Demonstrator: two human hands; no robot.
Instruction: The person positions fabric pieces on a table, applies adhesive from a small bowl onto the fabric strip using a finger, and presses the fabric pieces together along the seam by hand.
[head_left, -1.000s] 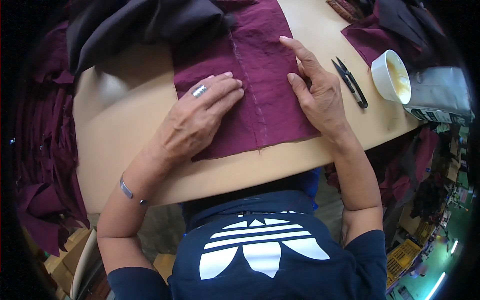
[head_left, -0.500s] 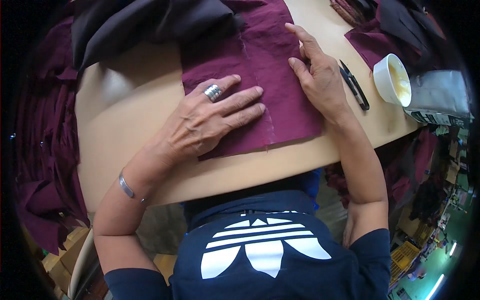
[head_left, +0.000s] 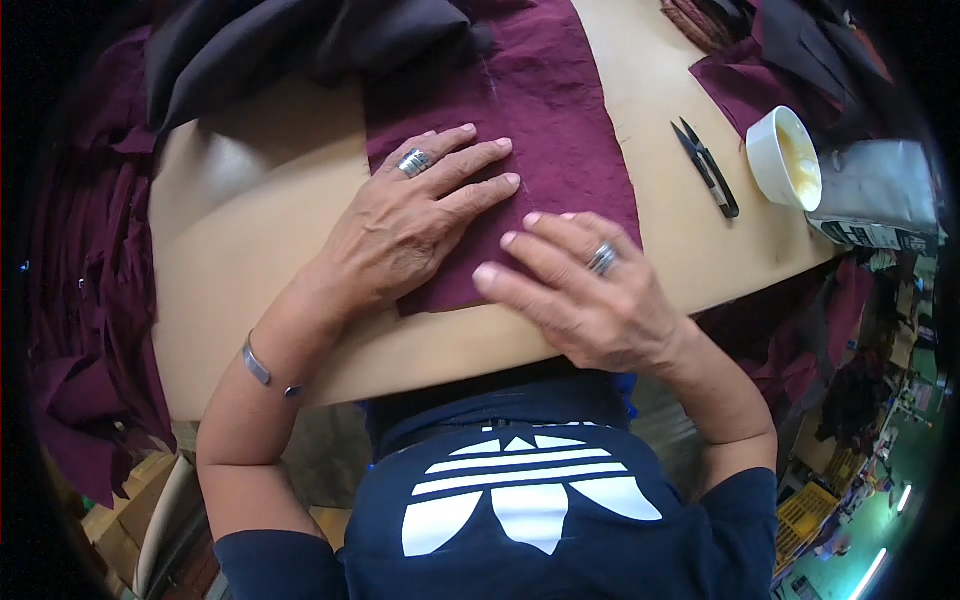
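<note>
A maroon fabric panel (head_left: 560, 110) lies on the pale table, with a faint whitish line running down its middle. My left hand (head_left: 410, 215) rests on the panel's left half, fingers stretched out beside that line and a ring on one finger. Over the panel's near right part is my right hand (head_left: 600, 290), slightly blurred, its fingers apart and holding nothing I can see. It covers part of the near edge. Whether its fingertips touch the cloth I cannot tell. Black thread snips (head_left: 708, 170) lie to the right of the panel.
A white bowl (head_left: 783, 158) with a pale yellow substance stands at the right, beside a silver packet (head_left: 880, 190). Dark cloth (head_left: 310, 50) is heaped at the back. Pleated maroon fabric (head_left: 95, 260) hangs at the left edge. The table edge (head_left: 480, 335) curves before me.
My right hand has moved from the panel's far right side toward me and left, over its near edge. The left hand has shifted slightly away from me. The snips have not moved.
</note>
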